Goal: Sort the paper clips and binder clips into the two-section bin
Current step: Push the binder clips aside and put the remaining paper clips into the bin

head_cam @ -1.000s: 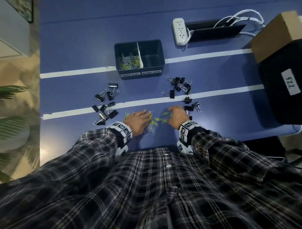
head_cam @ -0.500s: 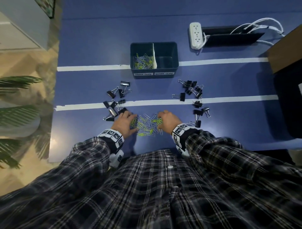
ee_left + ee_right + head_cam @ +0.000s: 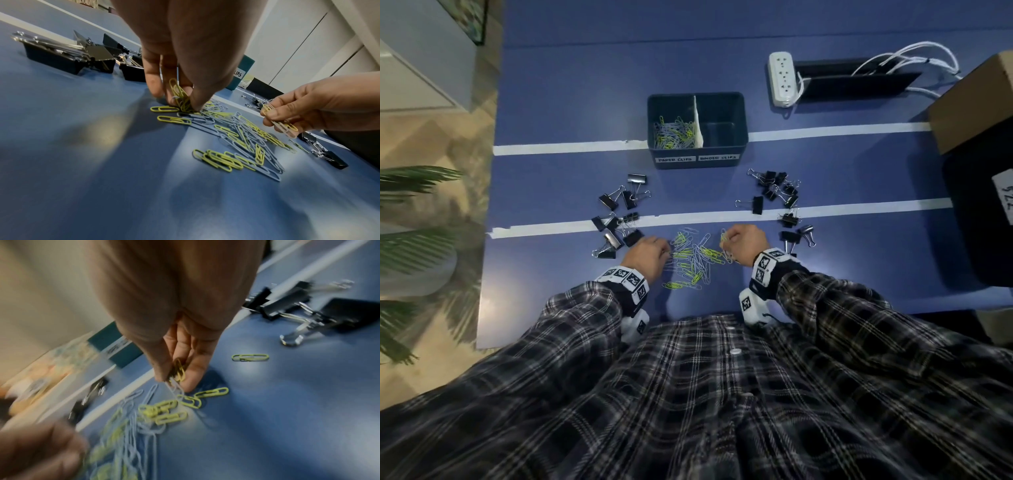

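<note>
A pile of yellow and grey paper clips [image 3: 693, 258] lies on the blue table near its front edge. My left hand [image 3: 650, 253] pinches a small bunch of paper clips [image 3: 180, 97] at the pile's left side, fingertips on the table. My right hand [image 3: 743, 245] is just above the pile's right side and holds a few paper clips [image 3: 279, 125] [image 3: 177, 371] between thumb and fingers. Black binder clips lie in two groups, left [image 3: 619, 216] and right [image 3: 779, 198]. The dark two-section bin [image 3: 741, 113] stands beyond; its left section holds paper clips [image 3: 674, 133].
A white power strip [image 3: 784, 78] and cables lie at the back right beside a black tray [image 3: 856, 80]. A cardboard box [image 3: 976, 102] and a black case [image 3: 983, 219] stand at the right edge. White tape lines [image 3: 558, 149] cross the table.
Both hands swept the paper clips together into one pile, then drew apart to its sides. Each now pinches some clips, and the right hand has lifted slightly.
</note>
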Action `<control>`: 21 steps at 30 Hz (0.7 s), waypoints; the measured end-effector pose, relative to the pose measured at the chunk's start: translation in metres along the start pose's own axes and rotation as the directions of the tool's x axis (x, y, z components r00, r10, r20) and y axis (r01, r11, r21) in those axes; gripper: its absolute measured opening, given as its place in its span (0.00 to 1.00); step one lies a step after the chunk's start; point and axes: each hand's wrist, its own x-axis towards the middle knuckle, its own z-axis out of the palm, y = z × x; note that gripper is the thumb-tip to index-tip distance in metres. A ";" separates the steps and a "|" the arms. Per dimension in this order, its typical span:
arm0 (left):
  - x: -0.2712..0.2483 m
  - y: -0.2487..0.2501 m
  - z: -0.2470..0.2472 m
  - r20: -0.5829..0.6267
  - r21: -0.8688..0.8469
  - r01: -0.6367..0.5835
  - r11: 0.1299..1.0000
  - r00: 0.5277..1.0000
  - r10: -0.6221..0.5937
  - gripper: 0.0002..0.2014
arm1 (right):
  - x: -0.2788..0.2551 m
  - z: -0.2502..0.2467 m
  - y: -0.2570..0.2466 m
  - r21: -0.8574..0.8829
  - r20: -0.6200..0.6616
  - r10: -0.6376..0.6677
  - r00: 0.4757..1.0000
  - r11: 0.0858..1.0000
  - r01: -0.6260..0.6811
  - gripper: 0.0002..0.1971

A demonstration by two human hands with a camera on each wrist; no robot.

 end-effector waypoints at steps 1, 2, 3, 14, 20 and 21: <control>0.000 0.000 0.000 0.002 -0.006 0.001 1.000 1.000 -0.001 0.10 | 0.001 -0.002 0.001 0.116 0.025 0.042 0.999 0.992 -0.045 0.06; 0.000 0.001 0.001 0.000 -0.021 0.003 1.000 1.000 -0.003 0.09 | 0.002 -0.004 0.001 0.249 0.057 0.074 0.996 0.965 -0.086 0.10; 0.000 0.001 0.002 -0.009 -0.049 0.005 0.999 1.000 -0.005 0.09 | 0.003 -0.006 0.000 0.372 0.092 0.101 0.991 0.920 -0.128 0.13; 0.003 0.003 -0.021 -0.046 -0.446 0.037 0.894 0.997 -0.064 0.04 | -0.005 -0.006 -0.016 0.770 0.310 0.209 0.928 0.517 -0.374 0.12; 0.006 -0.011 -0.029 -0.032 -0.612 0.113 0.783 0.985 -0.167 0.15 | -0.002 -0.009 -0.017 0.683 0.443 0.188 0.877 0.563 -0.465 0.18; 0.005 -0.015 -0.027 -0.016 -0.648 0.132 0.750 0.982 -0.187 0.16 | -0.002 -0.009 -0.018 0.668 0.454 0.193 0.870 0.573 -0.476 0.22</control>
